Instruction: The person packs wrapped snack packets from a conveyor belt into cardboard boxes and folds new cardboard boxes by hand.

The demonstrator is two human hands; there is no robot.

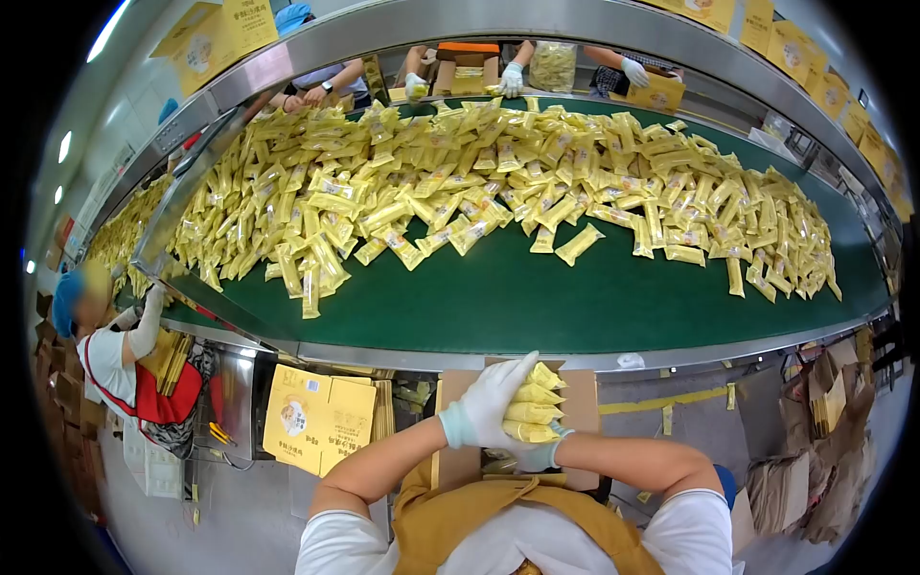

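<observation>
A short stack of yellow wrapped snack packets (535,412) is held between my two gloved hands. My left hand (487,401), in a white glove, presses along the left side of the stack with its fingers closed against it. From below and to the right, my right hand (539,452) cups the lower end; its fingers are mostly hidden by the packets and the wrist. Under my hands stands an open brown carton (580,393), partly covered by my arms. Beyond it, many loose packets (441,182) are heaped on the green conveyor belt (431,307).
A metal rail (383,360) edges the belt on my side. Flat yellow cartons (316,417) lean to the left. Across the belt, gloved co-workers' hands (512,79) are near boxes. A person in a blue cap (115,355) stands at left. Folded cardboard (781,494) lies right.
</observation>
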